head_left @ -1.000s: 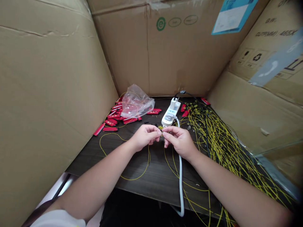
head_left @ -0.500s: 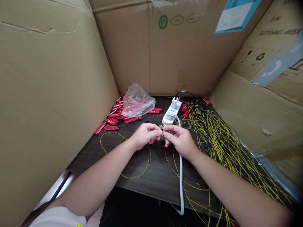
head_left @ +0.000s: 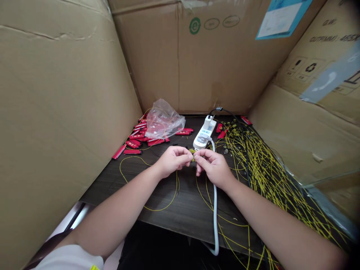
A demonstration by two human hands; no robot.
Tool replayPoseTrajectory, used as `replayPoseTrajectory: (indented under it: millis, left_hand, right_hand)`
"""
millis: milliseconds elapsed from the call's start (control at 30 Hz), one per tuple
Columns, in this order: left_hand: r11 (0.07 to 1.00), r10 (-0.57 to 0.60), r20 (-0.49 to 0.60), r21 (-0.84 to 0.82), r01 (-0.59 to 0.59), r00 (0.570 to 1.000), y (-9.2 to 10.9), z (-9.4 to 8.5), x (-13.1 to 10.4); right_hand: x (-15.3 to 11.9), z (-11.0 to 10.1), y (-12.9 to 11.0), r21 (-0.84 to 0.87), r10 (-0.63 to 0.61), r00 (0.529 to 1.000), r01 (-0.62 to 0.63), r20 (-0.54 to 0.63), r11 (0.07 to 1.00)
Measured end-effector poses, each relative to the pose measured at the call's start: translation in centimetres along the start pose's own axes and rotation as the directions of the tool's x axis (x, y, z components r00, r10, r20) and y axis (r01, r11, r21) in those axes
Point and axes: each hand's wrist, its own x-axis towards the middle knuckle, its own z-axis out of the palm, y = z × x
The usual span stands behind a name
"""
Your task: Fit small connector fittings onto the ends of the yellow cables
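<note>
Over the middle of the dark table, my left hand [head_left: 174, 162] is closed in a pinch, thumb against forefinger. My right hand [head_left: 213, 165] pinches the same way, its fingertips nearly meeting those of the left. Between them a small yellowish bit [head_left: 192, 150] shows, too small to make out. Thin yellow cord [head_left: 158, 210] hangs in a loop below my left hand, and more strands run down from under my right. The fingers hide where the cord is gripped. Just behind the hands lies a white power strip [head_left: 200, 140] with a plug and cable.
Red flat pieces [head_left: 132, 152] lie heaped at the left, partly under a clear plastic bag [head_left: 164, 120]. A large tangle of yellow cords [head_left: 261, 165] covers the right side. The strip's white cable [head_left: 215, 210] crosses the table's front edge. Cardboard boxes [head_left: 146, 56] wall in the table.
Almost nothing differs: both hands keep their pinch at the same spot, with only a tiny shift at the fingertips. The whole view has moved very slightly.
</note>
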Motion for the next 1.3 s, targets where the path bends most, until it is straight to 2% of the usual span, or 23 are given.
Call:
replayPoseTrajectory:
  millis: [267,600,800,1033,1167,1300]
  left_hand:
    - [0.999,0.019,-0.015,0.033,-0.018,1.000,-0.1,-0.1,0.0]
    - [0.999,-0.011,-0.014,0.030,0.011,1.000,-0.1,-0.1,0.0]
    - [0.999,-0.022,-0.049,0.022,0.023,0.999,-0.1,-0.1,0.1]
    - [0.999,-0.008,-0.162,0.029,0.013,0.987,0.1,-0.2,0.2]
    - [0.996,0.015,-0.270,-0.085,-0.039,0.963,0.8,-0.9,0.4]
    - [0.981,0.030,-0.337,-0.170,-0.092,0.941,1.2,-1.6,0.5]
  right_hand:
    - [0.0,0.0,0.0,0.010,0.011,1.000,-0.011,0.008,1.000]
    - [0.0,-0.1,0.2,0.008,-0.025,1.000,0.025,-0.018,1.000]
    - [0.1,-0.1,0.5,-0.022,-0.033,0.999,0.033,-0.021,0.999]
    - [0.1,0.0,0.2,0.025,-0.009,0.999,0.010,-0.043,1.000]
    - [0.2,0.1,0.3,0.061,0.019,0.997,-0.014,-0.079,0.998]
    - [0.2,0.1,0.6,0.021,-0.010,0.992,0.013,-0.129,1.000]
